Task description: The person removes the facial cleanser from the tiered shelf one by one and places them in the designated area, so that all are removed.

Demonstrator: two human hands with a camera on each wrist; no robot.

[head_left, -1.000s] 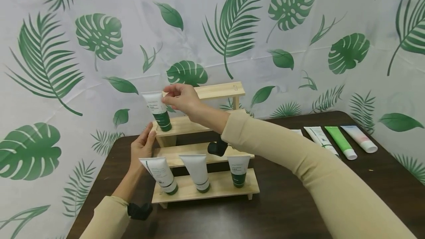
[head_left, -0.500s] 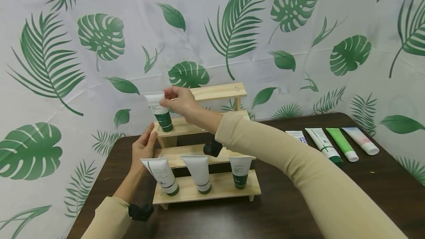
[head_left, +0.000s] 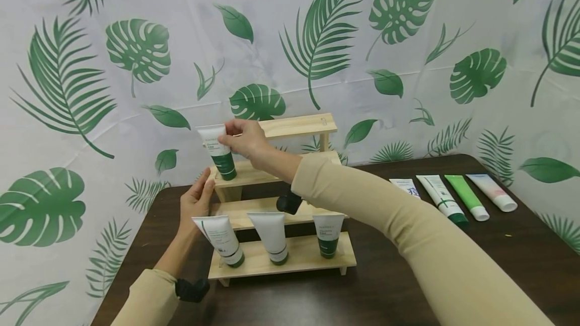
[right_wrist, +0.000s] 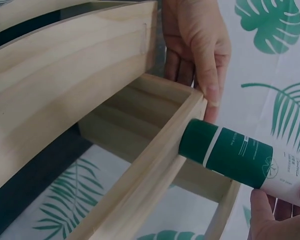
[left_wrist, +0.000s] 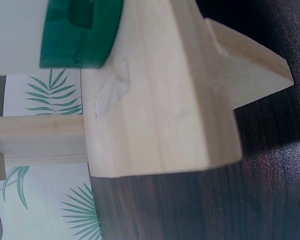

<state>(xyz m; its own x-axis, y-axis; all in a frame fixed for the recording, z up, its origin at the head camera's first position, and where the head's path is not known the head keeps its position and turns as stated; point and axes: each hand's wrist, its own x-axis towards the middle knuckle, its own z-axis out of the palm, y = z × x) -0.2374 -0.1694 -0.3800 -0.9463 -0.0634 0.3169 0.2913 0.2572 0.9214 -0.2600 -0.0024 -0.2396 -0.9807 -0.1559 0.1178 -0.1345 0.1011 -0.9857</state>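
My right hand (head_left: 246, 140) pinches the crimped top of a white and green squeeze tube (head_left: 223, 160). The tube stands cap-down, leaning a little, at the left end of the second-highest step of a wooden display stand (head_left: 281, 268). In the right wrist view its green part (right_wrist: 225, 150) meets the step's edge. My left hand (head_left: 196, 197) holds the end of that same step, thumb along the edge. On the lowest step stand a white tube (head_left: 219, 238) at left, another white tube (head_left: 268, 235) in the middle and a smaller white-green tube (head_left: 328, 235) at right.
On the dark table (head_left: 512, 260) at right lie a white tube with blue print (head_left: 405, 186), a white tube with a green cap (head_left: 439, 196), a green tube (head_left: 466, 196) and a pink-blue tube (head_left: 493, 191). A leaf-patterned cloth (head_left: 408, 125) hangs behind.
The right hand has shifted slightly and stays on the tube, which stands in nearly the same spot. The right forearm has moved a little left, baring more of the tubes at right.
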